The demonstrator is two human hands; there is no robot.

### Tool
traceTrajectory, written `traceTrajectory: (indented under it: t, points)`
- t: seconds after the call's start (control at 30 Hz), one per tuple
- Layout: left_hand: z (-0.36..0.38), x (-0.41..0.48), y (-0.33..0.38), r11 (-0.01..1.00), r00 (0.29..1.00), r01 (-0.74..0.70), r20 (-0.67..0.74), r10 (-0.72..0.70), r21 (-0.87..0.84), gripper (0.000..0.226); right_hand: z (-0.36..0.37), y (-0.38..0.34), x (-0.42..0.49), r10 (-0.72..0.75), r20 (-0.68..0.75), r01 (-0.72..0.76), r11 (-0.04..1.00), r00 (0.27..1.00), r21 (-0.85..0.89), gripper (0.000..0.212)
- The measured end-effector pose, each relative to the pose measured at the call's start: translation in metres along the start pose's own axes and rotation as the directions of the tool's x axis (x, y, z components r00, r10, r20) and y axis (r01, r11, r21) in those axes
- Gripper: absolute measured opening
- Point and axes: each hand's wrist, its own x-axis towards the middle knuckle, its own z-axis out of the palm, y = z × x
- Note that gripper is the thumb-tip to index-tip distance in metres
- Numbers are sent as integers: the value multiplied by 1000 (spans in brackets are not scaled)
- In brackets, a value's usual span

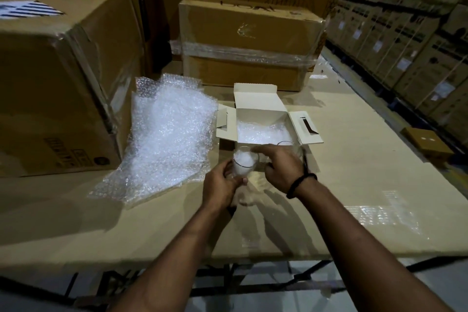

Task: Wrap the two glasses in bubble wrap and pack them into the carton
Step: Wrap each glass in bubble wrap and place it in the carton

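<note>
Presently, at far left a large brown box point(55, 78) stands on the cardboard-covered tabletop point(354, 185), with a crumpled sheet of bubble wrap point(167, 134) lying against its side and spilling forward. Just right of the sheet sits the small white carton point(263, 119), flaps open, with more bubble wrap visible inside. In front of the carton the left hand point(220, 185) is curled around a clear glass point(244, 164), tilted with its mouth toward the carton; the glass is transparent with a thin dark rim line, and white wrap is stuffed inside it. The right hand point(281, 167), a black band at the wrist, has its fingers bent over the glass rim, touching it. A second clear glass point(291, 147) shows partly behind that hand, near the carton's front edge. A taped brown box point(250, 43) stands behind the carton.
</note>
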Motion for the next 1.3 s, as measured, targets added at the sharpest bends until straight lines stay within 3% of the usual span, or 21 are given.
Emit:
traceTrajectory:
  t: [0.1,0.17,0.3,0.4,0.5,0.57,0.63,0.7,0.8,0.87,0.97,1.07,1.23,1.3]
  points:
    - [-5,15,1,998,995,14,-99,-19,-57,54,29,13,-16,102,-177,-61,974,979,218,46]
    - [-9,26,0,1000,996,-4,-95,5,4,54,53,19,-19,165,-85,-140,961,983,240,45]
    - [-9,36,-2,997,999,-11,-39,14,77,58,94,17,-20,183,94,-191,978,979,88,55]
    - [-11,34,-1,992,999,-35,28,32,118,52,116,21,-18,176,85,-174,984,981,-37,78]
    - [-18,32,5,984,993,-79,95,65,162,64,120,22,-17,155,44,-152,985,987,-78,75]
    - [-28,30,12,991,998,-43,-30,47,127,57,119,21,-18,149,47,-145,986,988,-85,66]
    - [-44,35,16,976,960,-60,-256,114,209,51,119,20,-19,144,28,-141,986,989,-83,65]
    - [-65,51,12,854,913,-40,-328,242,519,44,123,22,-18,156,3,-155,985,988,-70,65]
    - [-91,77,3,595,959,148,-261,108,790,56,127,23,-17,166,6,-166,985,986,-42,61]
    - [-99,86,-3,487,975,137,-205,90,863,48,126,23,-18,160,17,-159,986,987,-49,59]
    - [-106,95,2,546,961,134,-242,131,827,30,123,24,-18,129,1,-129,989,992,-71,53]
    - [-107,99,17,628,931,128,-311,191,768,32,123,25,-17,116,-14,-117,989,993,-85,53]
    - [-106,87,34,683,864,-54,-308,398,729,25,123,27,-16,110,-39,-113,990,993,-82,50]
    - [-109,79,32,701,870,-61,-306,386,711,18,124,26,-16,110,-37,-113,990,993,-88,50]
